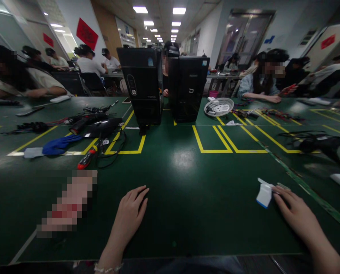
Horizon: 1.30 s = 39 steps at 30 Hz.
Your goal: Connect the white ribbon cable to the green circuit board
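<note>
My left hand (132, 209) rests on the green tabletop, palm down, with its fingers stretched out and nothing in them. My right hand (294, 207) is at the right side of the table, its fingertips on a short white flat ribbon cable (264, 195) with a blue end. The cable sticks out to the left of the fingers, bent near its upper end. Part of it is hidden behind the fingertips.
Two black computer towers (143, 87) stand at mid-table. Left are a blue glove (61, 144), a red-and-black screwdriver (86, 159), cables and a blurred-out item (70, 205). A white basket (219, 107) and black cables (315, 140) lie right. People sit beyond.
</note>
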{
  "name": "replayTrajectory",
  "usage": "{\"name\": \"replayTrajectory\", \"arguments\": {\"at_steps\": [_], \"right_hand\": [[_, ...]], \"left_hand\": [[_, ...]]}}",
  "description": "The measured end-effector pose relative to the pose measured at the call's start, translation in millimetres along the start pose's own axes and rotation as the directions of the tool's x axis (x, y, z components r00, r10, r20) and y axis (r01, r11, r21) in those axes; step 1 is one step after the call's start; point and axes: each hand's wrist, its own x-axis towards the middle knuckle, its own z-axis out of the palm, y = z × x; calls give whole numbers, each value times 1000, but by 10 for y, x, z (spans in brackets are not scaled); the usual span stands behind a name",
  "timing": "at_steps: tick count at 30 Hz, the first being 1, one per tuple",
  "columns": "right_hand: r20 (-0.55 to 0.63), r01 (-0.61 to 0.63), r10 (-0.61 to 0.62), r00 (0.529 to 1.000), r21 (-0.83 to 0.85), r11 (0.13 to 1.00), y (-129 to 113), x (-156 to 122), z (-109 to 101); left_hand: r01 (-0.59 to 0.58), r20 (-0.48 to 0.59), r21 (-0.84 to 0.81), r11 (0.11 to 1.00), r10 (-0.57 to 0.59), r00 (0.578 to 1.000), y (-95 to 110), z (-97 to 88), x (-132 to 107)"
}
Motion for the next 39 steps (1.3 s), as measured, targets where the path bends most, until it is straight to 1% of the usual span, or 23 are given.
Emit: {"name": "replayTrajectory", "arguments": {"at_steps": [3,6,9,11,13,14,17,19,20,21,23,25,26,27,28,29,30,31,33,34,35,36,39], "right_hand": [[-6,169,-170,985,116,979,-602,-117,98],[64,366,-385,921,201,908,-1414,-313,139],[215,515,-586,781,310,800,-2193,-532,86],[296,558,-673,678,390,733,-2584,-648,24],[338,577,-732,592,457,677,-2842,-724,-27],[345,579,-749,565,481,658,-2923,-746,-43],[341,575,-770,540,518,633,-3008,-760,-48],[324,576,-771,549,521,630,-2943,-723,-27],[308,577,-763,568,512,636,-2872,-686,-15],[283,574,-744,605,492,654,-2773,-636,-3],[206,537,-650,731,414,735,-2481,-497,1],[96,428,-469,878,283,858,-2073,-329,-38],[32,335,-347,937,194,922,-1835,-248,-77],[-32,203,-201,979,92,975,-1585,-178,-128],[-77,37,-37,996,-10,999,-1330,-124,-185],[-118,-155,144,982,-88,984,-1080,-88,-243],[-141,-338,320,937,-136,931,-843,-69,-297],[-165,-481,457,874,-154,863,-625,-67,-339],[-168,-659,638,752,-147,738,-265,-93,-380],[-151,-703,686,711,-139,698,-126,-112,-376],[-128,-725,714,689,-142,674,-14,-130,-359],[-103,-731,725,681,-155,664,75,-144,-333],[-59,-708,715,696,-218,672,249,-164,-229]], "left_hand": [[-1,1,-3,1000,1,1000,-2,1,-2],[-1,9,1,1000,1,1000,-9,7,1],[-4,3,6,1000,4,1000,-17,15,4],[-10,-2,4,1000,10,1000,-18,16,7],[-14,-7,2,1000,14,1000,-17,13,8],[-17,-10,1,1000,17,1000,-17,12,8],[-18,-18,-4,1000,18,1000,-19,10,6],[-13,-13,-2,1000,13,1000,-22,12,4],[-9,-9,1,1000,9,1000,-23,13,3],[-6,-4,4,1000,6,1000,-24,14,2],[0,2,10,1000,0,1000,-25,16,1],[2,0,13,1000,-2,1000,-25,18,1],[2,-2,12,1000,-2,1000,-26,19,3],[1,-2,11,1000,-1,1000,-27,20,4],[1,-1,9,1000,-1,1000,-30,21,5],[1,0,8,1000,-1,1000,-33,23,6],[3,2,7,1000,-3,1000,-37,24,6],[6,3,8,1000,-6,1000,-40,26,6],[10,9,12,1000,-10,1000,-46,28,4],[10,12,14,1000,-10,1000,-47,29,3],[10,16,17,1000,-10,1000,-47,28,3],[11,20,20,1000,-11,1000,-46,28,2],[17,21,21,1000,-18,1000,-37,22,2]]}}
